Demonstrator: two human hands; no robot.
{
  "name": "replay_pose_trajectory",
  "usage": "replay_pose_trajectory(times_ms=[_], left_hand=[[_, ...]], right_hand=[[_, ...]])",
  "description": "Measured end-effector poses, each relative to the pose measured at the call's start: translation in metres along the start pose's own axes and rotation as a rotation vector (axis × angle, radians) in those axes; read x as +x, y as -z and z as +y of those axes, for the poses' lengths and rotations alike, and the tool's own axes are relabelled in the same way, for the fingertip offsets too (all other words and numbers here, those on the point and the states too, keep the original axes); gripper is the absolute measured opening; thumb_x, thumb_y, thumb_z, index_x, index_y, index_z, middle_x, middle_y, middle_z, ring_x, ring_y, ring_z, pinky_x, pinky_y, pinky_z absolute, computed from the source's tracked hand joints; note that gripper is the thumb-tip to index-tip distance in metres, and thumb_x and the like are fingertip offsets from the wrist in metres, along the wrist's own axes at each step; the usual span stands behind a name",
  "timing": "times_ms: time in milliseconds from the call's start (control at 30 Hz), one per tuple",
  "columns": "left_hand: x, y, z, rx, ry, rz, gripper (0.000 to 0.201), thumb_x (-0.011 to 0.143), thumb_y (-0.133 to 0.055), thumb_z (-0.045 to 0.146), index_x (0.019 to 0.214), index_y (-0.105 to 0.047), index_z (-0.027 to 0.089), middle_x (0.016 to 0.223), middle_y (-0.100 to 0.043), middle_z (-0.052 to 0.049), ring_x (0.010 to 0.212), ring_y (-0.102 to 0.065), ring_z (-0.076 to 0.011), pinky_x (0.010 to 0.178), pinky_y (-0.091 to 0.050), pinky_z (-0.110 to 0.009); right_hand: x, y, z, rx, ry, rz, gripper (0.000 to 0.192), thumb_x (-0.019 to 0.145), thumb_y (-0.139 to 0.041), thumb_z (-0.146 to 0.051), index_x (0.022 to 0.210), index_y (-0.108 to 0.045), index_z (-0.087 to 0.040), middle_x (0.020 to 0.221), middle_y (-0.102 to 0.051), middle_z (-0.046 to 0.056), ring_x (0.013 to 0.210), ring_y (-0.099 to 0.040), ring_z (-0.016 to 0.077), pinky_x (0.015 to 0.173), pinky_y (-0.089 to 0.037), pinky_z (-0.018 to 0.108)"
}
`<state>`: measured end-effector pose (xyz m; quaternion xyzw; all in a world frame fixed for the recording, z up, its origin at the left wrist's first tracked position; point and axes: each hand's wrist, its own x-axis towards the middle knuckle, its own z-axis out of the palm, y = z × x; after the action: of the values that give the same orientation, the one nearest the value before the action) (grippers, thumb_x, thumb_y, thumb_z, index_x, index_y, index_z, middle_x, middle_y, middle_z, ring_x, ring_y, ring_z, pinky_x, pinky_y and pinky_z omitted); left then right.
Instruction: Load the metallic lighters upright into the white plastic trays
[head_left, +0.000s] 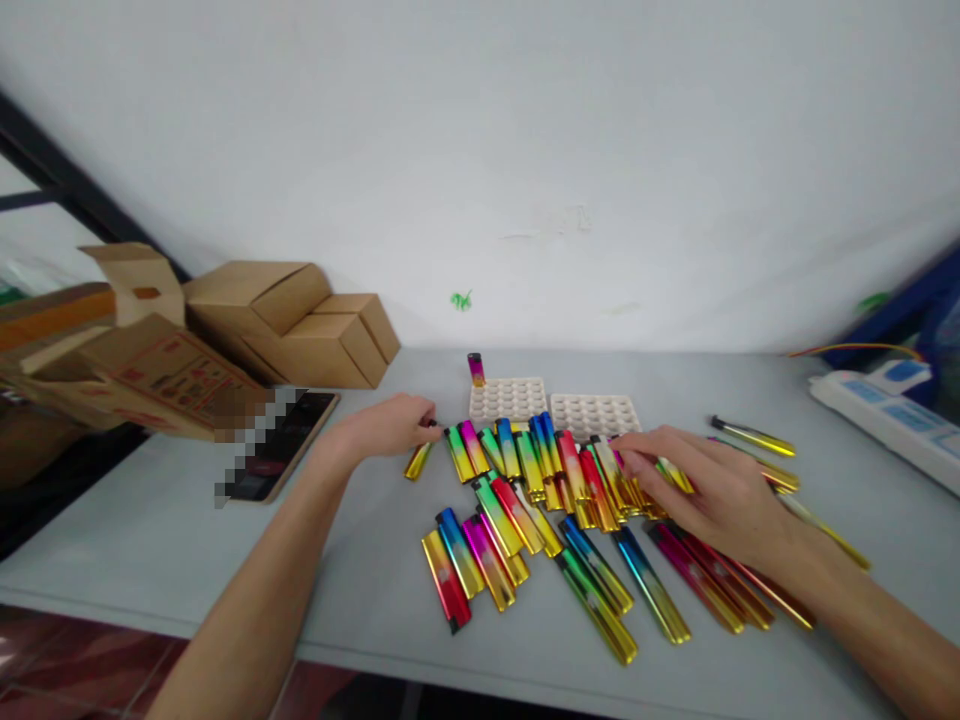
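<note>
Seemingly sorting step, head view: left hand [390, 425] pinched shut on lighter end at row's left edge; right hand [712, 490] spread flat, fingers pressing lighter pile [570, 480] mid-table; next move likely needs clean single pick without scattering neighbours; lighters slim, glossy metallic, rainbow-gradient, lying overlapped before two white trays [510, 398] on grey table [150, 540].
</note>
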<state>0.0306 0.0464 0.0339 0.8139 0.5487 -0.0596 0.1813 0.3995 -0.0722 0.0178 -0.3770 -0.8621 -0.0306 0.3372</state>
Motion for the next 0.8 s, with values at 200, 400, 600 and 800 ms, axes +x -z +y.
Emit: replay_pose_trajectory(times_ms=[200,400,600,800], left_hand=[[-0.005,0.013,-0.002,-0.142,-0.045,0.149,0.027,0.089,-0.053,0.047,0.079,-0.054,0.022,0.064,-0.064,-0.002,0.06,-0.063,-0.0208,0.059,-0.042,-0.029],[-0.005,0.014,0.005,-0.422,-0.199,0.489,0.028,0.094,-0.058,0.05,0.091,-0.054,0.022,0.079,-0.069,-0.002,0.077,-0.073,-0.0227,0.066,-0.052,-0.03],[0.007,-0.005,0.03,-0.893,-0.345,0.745,0.029,0.099,-0.06,0.05,0.106,-0.049,0.024,0.093,-0.057,0.001,0.061,-0.069,-0.0118,0.055,-0.053,-0.023],[0.015,-0.018,0.054,-1.204,-0.381,0.708,0.036,0.097,-0.062,0.055,0.108,-0.046,0.024,0.073,-0.06,0.006,0.052,-0.049,-0.0082,0.05,-0.043,-0.02]], right_hand=[[0.002,-0.004,0.005,0.012,-0.051,0.033,0.014,0.104,-0.056,-0.019,0.116,-0.062,-0.022,0.099,-0.077,0.004,0.083,-0.075,0.0173,0.082,-0.06,0.029],[0.006,-0.005,0.015,0.057,-0.102,0.021,0.017,0.103,-0.056,-0.018,0.118,-0.063,-0.022,0.104,-0.075,0.006,0.096,-0.073,0.0195,0.09,-0.059,0.034],[0.043,-0.018,0.044,0.078,-0.04,-0.146,0.021,0.105,-0.052,-0.025,0.12,-0.067,-0.021,0.12,-0.072,0.011,0.111,-0.071,0.0228,0.101,-0.059,0.042],[0.081,-0.061,0.069,0.09,0.019,-0.377,0.044,0.104,-0.055,-0.028,0.146,-0.058,-0.019,0.151,-0.059,0.016,0.14,-0.057,0.0289,0.119,-0.047,0.051]])
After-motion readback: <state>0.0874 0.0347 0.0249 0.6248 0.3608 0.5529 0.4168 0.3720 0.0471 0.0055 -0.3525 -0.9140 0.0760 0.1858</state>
